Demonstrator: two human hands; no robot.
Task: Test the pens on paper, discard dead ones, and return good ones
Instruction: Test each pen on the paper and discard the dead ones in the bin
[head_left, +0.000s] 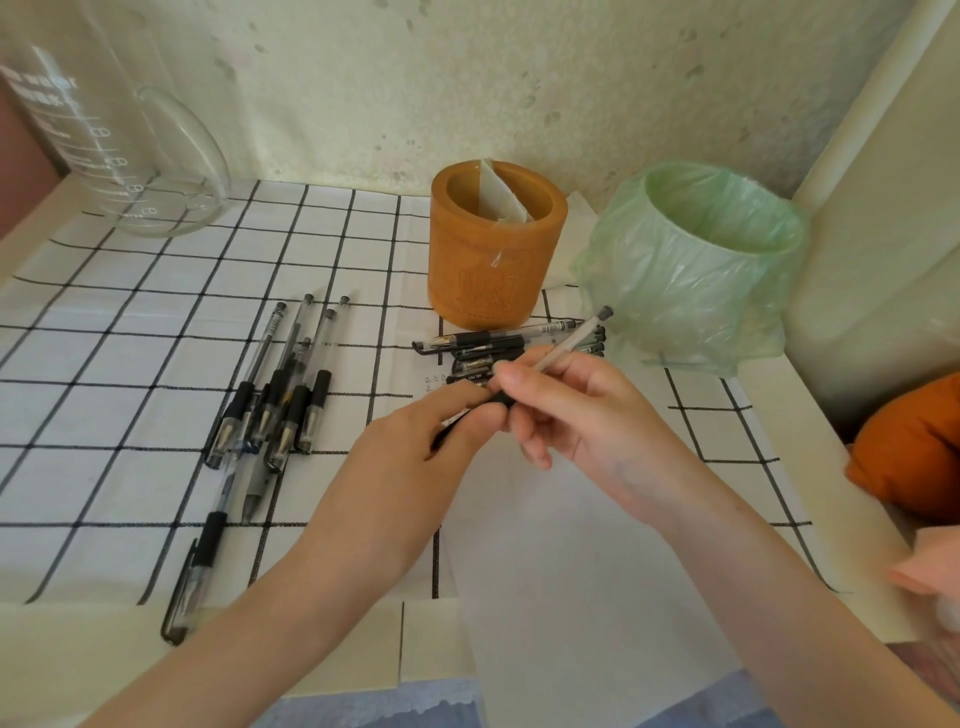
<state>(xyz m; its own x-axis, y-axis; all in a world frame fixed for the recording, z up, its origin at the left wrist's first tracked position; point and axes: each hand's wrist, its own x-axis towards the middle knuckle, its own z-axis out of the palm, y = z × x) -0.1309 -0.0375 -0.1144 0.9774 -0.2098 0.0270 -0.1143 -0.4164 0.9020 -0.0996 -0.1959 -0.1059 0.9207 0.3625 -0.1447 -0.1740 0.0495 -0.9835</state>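
My right hand (566, 410) grips a clear gel pen (571, 340) by its black grip, the barrel slanting up toward the right. My left hand (415, 447) pinches the pen's black cap (451, 423) at the tip end; whether the cap is on or off the tip is hidden by my fingers. Both hands hover over a white sheet of paper (561, 561) with a few small marks near its top. Several capped pens (488, 345) lie stacked just beyond my hands. Another heap of pens (280, 384) lies to the left on the checked cloth.
An orange-brown pen holder (493, 270) with a folded paper inside stands behind the stack. A small bin lined with a green bag (691, 270) stands at the right. A large glass measuring jug (130, 135) sits at the back left. One lone pen (192, 577) lies near the front edge.
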